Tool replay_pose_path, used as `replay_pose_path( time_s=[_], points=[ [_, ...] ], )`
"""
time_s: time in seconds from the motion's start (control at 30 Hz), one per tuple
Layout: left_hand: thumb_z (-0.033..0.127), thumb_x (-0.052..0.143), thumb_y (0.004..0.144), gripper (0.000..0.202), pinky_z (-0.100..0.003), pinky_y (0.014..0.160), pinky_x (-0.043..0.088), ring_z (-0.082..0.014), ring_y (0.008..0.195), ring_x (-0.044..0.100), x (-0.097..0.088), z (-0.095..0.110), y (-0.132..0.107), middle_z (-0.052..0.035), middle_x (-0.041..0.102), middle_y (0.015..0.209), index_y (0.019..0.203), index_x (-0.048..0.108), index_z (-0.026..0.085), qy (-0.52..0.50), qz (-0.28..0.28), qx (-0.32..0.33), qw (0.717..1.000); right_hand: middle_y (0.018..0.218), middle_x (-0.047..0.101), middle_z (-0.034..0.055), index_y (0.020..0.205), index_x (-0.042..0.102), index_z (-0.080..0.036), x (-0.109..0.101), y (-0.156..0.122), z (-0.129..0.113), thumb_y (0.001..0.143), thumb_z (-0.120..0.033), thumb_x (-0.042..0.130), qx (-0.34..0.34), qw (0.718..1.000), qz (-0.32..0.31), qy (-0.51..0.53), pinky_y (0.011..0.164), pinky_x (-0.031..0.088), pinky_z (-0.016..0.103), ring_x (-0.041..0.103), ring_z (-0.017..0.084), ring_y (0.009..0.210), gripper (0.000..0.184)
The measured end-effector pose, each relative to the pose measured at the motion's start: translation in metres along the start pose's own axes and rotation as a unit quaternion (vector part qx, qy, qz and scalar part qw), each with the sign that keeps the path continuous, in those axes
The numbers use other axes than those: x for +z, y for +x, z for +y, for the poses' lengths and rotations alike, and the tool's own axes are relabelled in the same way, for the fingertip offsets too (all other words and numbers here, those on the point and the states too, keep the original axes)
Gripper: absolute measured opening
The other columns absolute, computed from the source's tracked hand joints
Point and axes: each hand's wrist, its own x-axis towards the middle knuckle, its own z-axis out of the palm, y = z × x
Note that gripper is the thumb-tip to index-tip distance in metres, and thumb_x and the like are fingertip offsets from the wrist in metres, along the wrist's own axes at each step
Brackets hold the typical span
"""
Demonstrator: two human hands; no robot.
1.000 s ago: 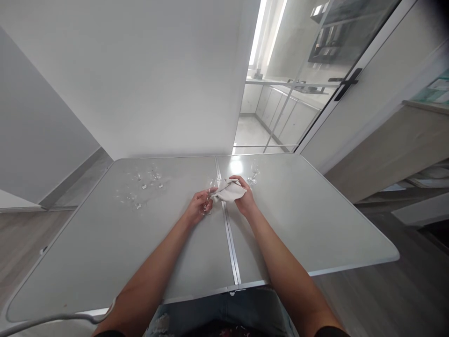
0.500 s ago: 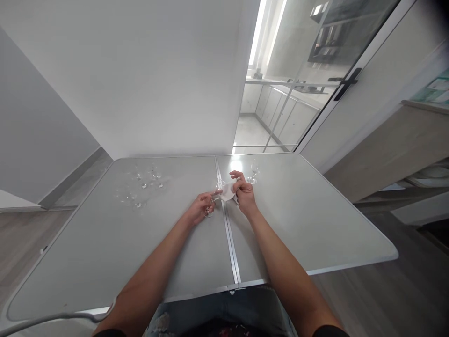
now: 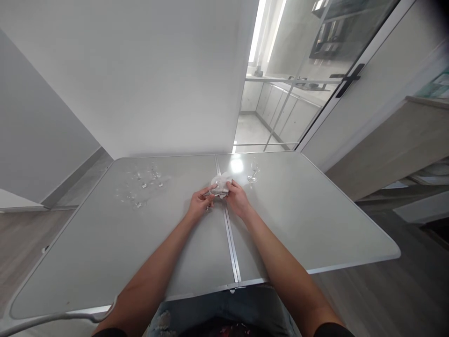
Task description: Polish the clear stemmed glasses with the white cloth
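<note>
Over the middle of a pale table [image 3: 298, 220], a tilted stemmed glass [image 3: 217, 187] is grasped near its stem by the fingers of the left hand [image 3: 199, 204], apparently for steadiness, while a white cloth [image 3: 227, 178] is pinched at its bowl by the right hand [image 3: 238, 198].

The left arm [image 3: 156, 269] and the right arm [image 3: 286, 264] reach from the near side toward the far side and lean in to the middle, where the left hand [image 3: 199, 204] and the right hand [image 3: 238, 198] face each other, close but apart, with bent fingers [image 3: 233, 186] holding on and both wrists [image 3: 248, 214] almost straight.
</note>
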Motion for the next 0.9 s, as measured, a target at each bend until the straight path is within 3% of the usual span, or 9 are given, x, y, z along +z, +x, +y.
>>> replay_pose_path(
  time_s=[0.07,0.13,0.23,0.37,0.47,0.53,0.63,0.77,0.9],
  points=[
    [0.052,0.079,0.073,0.055,-0.023,0.053,0.039,-0.0116,0.055,0.054,0.000,0.001,0.000,-0.0025,0.063,0.065,0.111,0.075,0.013,0.017,-0.023,0.010,1.000,0.101,0.067,0.0042,0.105,0.064,-0.024,0.000,0.000,0.000,0.081,-0.047,0.071,-0.026,0.999,0.032,0.008,0.070,0.049,0.028,0.060,0.018,0.085,0.034],
    [0.050,0.081,0.071,0.039,-0.024,0.054,0.040,-0.0170,0.068,0.060,0.000,0.002,0.000,-0.0046,0.061,0.061,0.083,0.079,0.013,0.045,-0.031,0.032,0.998,0.102,0.067,0.0038,0.106,0.064,-0.024,0.000,0.000,-0.002,0.083,-0.045,0.069,-0.045,0.998,0.029,0.017,0.072,0.049,0.028,0.060,0.018,0.086,0.031],
    [0.046,0.085,0.066,0.038,-0.023,0.054,0.040,-0.0166,0.070,0.059,0.002,0.002,0.000,-0.0056,0.060,0.063,0.054,0.067,0.014,0.053,-0.041,0.054,0.996,0.097,0.065,0.0029,0.104,0.064,-0.023,-0.003,-0.003,-0.010,0.086,-0.044,0.065,-0.057,0.998,-0.004,0.017,0.070,0.047,0.027,0.058,0.017,0.083,0.027],
    [0.044,0.082,0.068,0.036,-0.023,0.048,0.034,-0.0082,0.047,0.045,0.003,0.004,-0.004,0.0008,0.055,0.054,0.060,0.065,0.014,0.055,-0.147,-0.022,0.987,0.078,0.062,-0.0011,0.091,0.060,-0.023,-0.013,-0.010,-0.025,0.085,-0.039,0.066,-0.049,0.997,-0.056,-0.017,0.063,0.043,0.024,0.054,0.014,0.069,0.018],
    [0.041,0.078,0.071,0.034,-0.023,0.048,0.030,-0.0075,0.045,0.041,0.001,0.007,-0.008,0.0029,0.049,0.047,0.058,0.062,0.014,0.081,-0.231,-0.058,0.968,0.077,0.066,0.0024,0.098,0.063,-0.022,-0.019,-0.013,-0.035,0.081,-0.043,0.070,0.000,0.981,-0.179,-0.077,0.068,0.046,0.030,0.060,0.019,0.073,0.028],
    [0.040,0.078,0.071,0.034,-0.023,0.049,0.031,-0.0076,0.046,0.040,0.000,0.008,-0.010,0.0029,0.048,0.048,0.057,0.060,0.014,0.073,-0.256,-0.059,0.962,0.082,0.069,0.0067,0.096,0.067,-0.018,-0.020,-0.014,-0.036,0.080,-0.046,0.070,0.016,0.968,-0.227,-0.106,0.072,0.047,0.034,0.062,0.022,0.078,0.032],
    [0.046,0.077,0.074,0.038,-0.024,0.050,0.031,-0.0081,0.046,0.041,0.000,0.006,-0.011,0.0025,0.048,0.048,0.062,0.061,0.013,0.033,-0.253,-0.053,0.965,0.079,0.064,0.0050,0.087,0.068,-0.018,-0.014,-0.013,-0.030,0.085,-0.047,0.065,0.021,0.978,-0.186,-0.089,0.067,0.046,0.031,0.059,0.019,0.072,0.029],
    [0.056,0.075,0.075,0.047,-0.023,0.048,0.024,-0.0063,0.044,0.036,0.001,-0.001,-0.008,0.0025,0.046,0.048,0.063,0.060,0.012,-0.018,-0.212,-0.039,0.976,0.076,0.057,0.0001,0.091,0.065,-0.021,-0.006,-0.009,-0.015,0.088,-0.044,0.062,0.033,0.994,-0.100,-0.014,0.057,0.043,0.026,0.051,0.014,0.063,0.023],
    [0.059,0.075,0.075,0.051,-0.022,0.047,0.020,-0.0060,0.046,0.037,0.004,0.001,-0.007,0.0025,0.045,0.053,0.067,0.057,0.013,-0.086,-0.178,-0.068,0.978,0.081,0.059,-0.0008,0.101,0.063,-0.023,0.000,0.000,0.000,0.083,-0.032,0.067,-0.031,0.998,-0.008,0.062,0.059,0.046,0.025,0.053,0.013,0.066,0.021]
  ],
)
